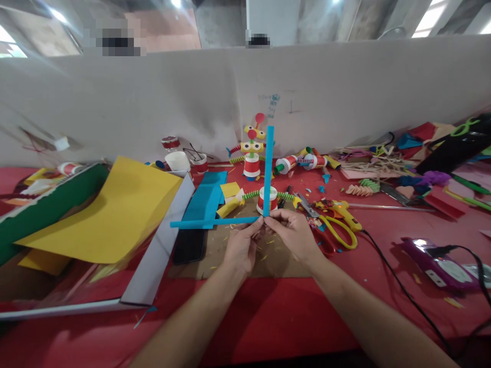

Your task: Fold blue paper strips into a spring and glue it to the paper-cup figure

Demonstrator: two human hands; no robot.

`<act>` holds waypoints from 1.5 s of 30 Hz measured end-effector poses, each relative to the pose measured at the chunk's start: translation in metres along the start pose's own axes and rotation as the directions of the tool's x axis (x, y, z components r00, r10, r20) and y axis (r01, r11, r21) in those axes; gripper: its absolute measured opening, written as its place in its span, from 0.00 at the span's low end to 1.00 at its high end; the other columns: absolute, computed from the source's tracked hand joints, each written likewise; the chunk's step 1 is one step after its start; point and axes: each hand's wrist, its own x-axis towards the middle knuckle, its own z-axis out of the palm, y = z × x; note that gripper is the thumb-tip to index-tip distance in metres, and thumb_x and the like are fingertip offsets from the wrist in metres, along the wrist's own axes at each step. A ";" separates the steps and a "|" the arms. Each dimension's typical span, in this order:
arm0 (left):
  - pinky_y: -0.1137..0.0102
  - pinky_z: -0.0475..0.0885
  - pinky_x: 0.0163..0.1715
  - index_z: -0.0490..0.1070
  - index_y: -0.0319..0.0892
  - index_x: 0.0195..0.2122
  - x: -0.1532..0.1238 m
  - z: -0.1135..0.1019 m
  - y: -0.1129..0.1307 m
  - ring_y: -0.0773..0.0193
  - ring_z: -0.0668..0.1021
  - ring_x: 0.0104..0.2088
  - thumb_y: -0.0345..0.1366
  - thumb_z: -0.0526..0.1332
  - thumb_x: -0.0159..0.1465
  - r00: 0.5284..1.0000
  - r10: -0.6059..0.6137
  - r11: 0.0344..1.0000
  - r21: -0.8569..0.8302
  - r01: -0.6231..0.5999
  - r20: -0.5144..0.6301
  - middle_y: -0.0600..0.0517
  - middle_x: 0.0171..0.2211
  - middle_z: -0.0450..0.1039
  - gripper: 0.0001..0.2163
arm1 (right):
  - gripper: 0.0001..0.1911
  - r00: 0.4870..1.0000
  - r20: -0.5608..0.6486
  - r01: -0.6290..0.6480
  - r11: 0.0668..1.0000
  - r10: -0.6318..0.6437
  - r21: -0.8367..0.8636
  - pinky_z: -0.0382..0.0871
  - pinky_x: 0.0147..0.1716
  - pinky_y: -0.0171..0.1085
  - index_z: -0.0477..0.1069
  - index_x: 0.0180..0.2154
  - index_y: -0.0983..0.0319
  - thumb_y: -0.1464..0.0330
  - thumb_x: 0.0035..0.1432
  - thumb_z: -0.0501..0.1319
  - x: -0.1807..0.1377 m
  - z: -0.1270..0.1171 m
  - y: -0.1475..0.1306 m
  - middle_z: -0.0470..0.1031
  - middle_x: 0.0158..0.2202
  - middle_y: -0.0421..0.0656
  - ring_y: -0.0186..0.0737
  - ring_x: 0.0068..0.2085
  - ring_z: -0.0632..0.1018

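Observation:
Both hands meet over a brown cardboard sheet (218, 260), pinching the corner where two blue paper strips cross at a right angle. One blue strip (269, 163) stands upright; the other blue strip (215, 222) runs out flat to the left. My left hand (241, 248) is closed at the corner with thumb and fingertips. From the other side, my right hand (295, 235) grips the same corner. Just behind sits a red-and-white paper cup figure (273, 202) with green folded-paper arms, partly hidden by the upright strip.
Yellow-handled scissors (339, 232) and a yellow glue gun (348, 214) with a black cord lie right. A purple power strip (441, 263) is further right. To the left are a yellow sheet (111, 214) over a white-edged box, blue paper (205, 199) and a phone (188, 246). Finished cup figures (252, 166) stand behind.

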 end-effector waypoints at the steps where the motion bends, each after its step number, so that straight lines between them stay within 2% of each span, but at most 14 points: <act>1: 0.73 0.70 0.32 0.75 0.38 0.25 0.000 0.000 0.000 0.70 0.76 0.26 0.32 0.72 0.46 1.000 0.003 1.000 0.003 -0.003 0.011 0.53 0.25 0.77 0.08 | 0.06 1.000 -0.005 -0.019 0.999 0.020 0.047 0.69 0.30 0.35 0.75 0.28 0.62 0.65 0.49 0.65 0.000 0.000 -0.001 0.74 0.25 0.40 0.33 0.26 0.73; 6: 0.73 0.71 0.34 0.75 0.37 0.23 -0.002 0.002 0.002 0.69 0.77 0.26 0.33 0.72 0.46 0.999 0.035 0.999 0.000 -0.035 0.030 0.52 0.24 0.77 0.07 | 0.09 0.988 0.031 -0.152 0.950 0.149 0.273 0.70 0.31 0.34 0.77 0.29 0.62 0.65 0.45 0.67 0.003 -0.001 0.000 0.76 0.27 0.40 0.32 0.27 0.74; 14: 0.74 0.71 0.34 0.76 0.37 0.24 -0.001 0.001 0.003 0.69 0.77 0.27 0.29 0.70 0.47 0.996 0.037 0.999 0.013 -0.039 0.079 0.51 0.25 0.77 0.04 | 0.08 0.985 -0.018 -0.157 0.941 0.170 0.300 0.71 0.30 0.33 0.77 0.28 0.62 0.66 0.42 0.70 0.003 -0.001 -0.003 0.76 0.25 0.39 0.30 0.25 0.75; 16: 0.74 0.71 0.34 0.76 0.37 0.24 0.001 -0.002 0.002 0.69 0.77 0.28 0.26 0.69 0.47 0.993 0.007 1.000 -0.015 -0.006 0.116 0.52 0.25 0.77 0.04 | 0.09 0.982 -0.026 -0.169 0.934 0.186 0.316 0.71 0.30 0.33 0.77 0.27 0.62 0.66 0.41 0.70 0.004 -0.003 -0.004 0.76 0.24 0.38 0.30 0.24 0.75; 19: 0.74 0.73 0.33 0.75 0.38 0.25 0.003 -0.004 0.004 0.69 0.77 0.27 0.23 0.67 0.48 0.986 -0.100 0.991 -0.074 0.111 0.136 0.52 0.25 0.77 0.05 | 0.08 0.982 0.013 -0.181 0.924 0.187 0.338 0.71 0.30 0.31 0.77 0.28 0.62 0.66 0.42 0.70 0.005 -0.005 -0.005 0.77 0.24 0.38 0.29 0.25 0.75; 22: 0.73 0.74 0.34 0.75 0.36 0.26 0.002 -0.004 0.006 0.68 0.78 0.28 0.23 0.64 0.52 0.976 -0.198 0.972 -0.110 0.207 0.091 0.50 0.26 0.77 0.04 | 0.08 0.982 0.035 -0.184 0.923 0.183 0.337 0.70 0.29 0.30 0.77 0.28 0.62 0.66 0.43 0.70 0.006 -0.006 -0.004 0.77 0.24 0.39 0.28 0.25 0.75; 27: 0.74 0.75 0.31 0.74 0.35 0.26 0.000 -0.001 0.009 0.69 0.77 0.26 0.22 0.61 0.55 0.967 -0.250 0.961 -0.112 0.254 0.043 0.49 0.24 0.76 0.05 | 0.07 0.984 0.070 -0.175 0.937 0.161 0.302 0.69 0.30 0.31 0.77 0.28 0.62 0.67 0.44 0.69 0.006 -0.005 -0.003 0.76 0.24 0.38 0.27 0.24 0.74; 32: 0.75 0.73 0.28 0.75 0.35 0.24 0.001 0.001 0.007 0.70 0.76 0.23 0.21 0.63 0.52 0.974 -0.227 0.971 -0.083 0.225 -0.018 0.49 0.22 0.75 0.05 | 0.07 0.989 0.043 -0.148 0.959 0.142 0.242 0.69 0.30 0.33 0.76 0.27 0.62 0.66 0.44 0.68 0.005 -0.004 -0.003 0.75 0.24 0.38 0.29 0.24 0.73; 35: 0.76 0.71 0.26 0.76 0.35 0.24 0.002 -0.002 0.005 0.71 0.74 0.22 0.25 0.67 0.49 0.989 -0.145 0.989 -0.011 0.145 0.043 0.50 0.22 0.75 0.01 | 0.08 0.994 0.028 -0.109 0.976 0.105 0.187 0.70 0.30 0.34 0.77 0.28 0.62 0.65 0.45 0.68 0.005 -0.003 -0.001 0.75 0.23 0.39 0.31 0.25 0.74; 38: 0.77 0.68 0.24 0.77 0.35 0.26 0.003 -0.004 0.003 0.73 0.72 0.21 0.31 0.70 0.48 0.994 -0.055 0.995 0.086 0.047 0.093 0.51 0.21 0.74 0.06 | 0.09 0.998 0.004 -0.063 0.984 0.063 0.169 0.70 0.28 0.35 0.78 0.29 0.62 0.64 0.44 0.69 0.004 -0.002 0.002 0.76 0.24 0.41 0.33 0.25 0.74; 41: 0.76 0.68 0.28 0.78 0.35 0.26 0.001 -0.003 0.004 0.71 0.74 0.23 0.34 0.71 0.47 0.996 -0.006 0.993 0.121 -0.005 0.092 0.51 0.21 0.75 0.08 | 0.11 0.999 -0.013 -0.036 0.983 0.039 0.178 0.72 0.28 0.36 0.79 0.30 0.61 0.64 0.41 0.70 0.004 -0.002 0.003 0.77 0.25 0.41 0.35 0.26 0.75; 45: 0.72 0.70 0.33 0.77 0.36 0.25 -0.001 -0.001 0.006 0.69 0.75 0.25 0.36 0.72 0.45 0.995 0.026 0.990 0.136 -0.039 0.091 0.50 0.22 0.76 0.09 | 0.11 0.999 -0.018 -0.029 0.988 0.032 0.154 0.74 0.32 0.38 0.80 0.32 0.59 0.64 0.42 0.69 0.003 -0.002 0.001 0.79 0.26 0.41 0.36 0.27 0.76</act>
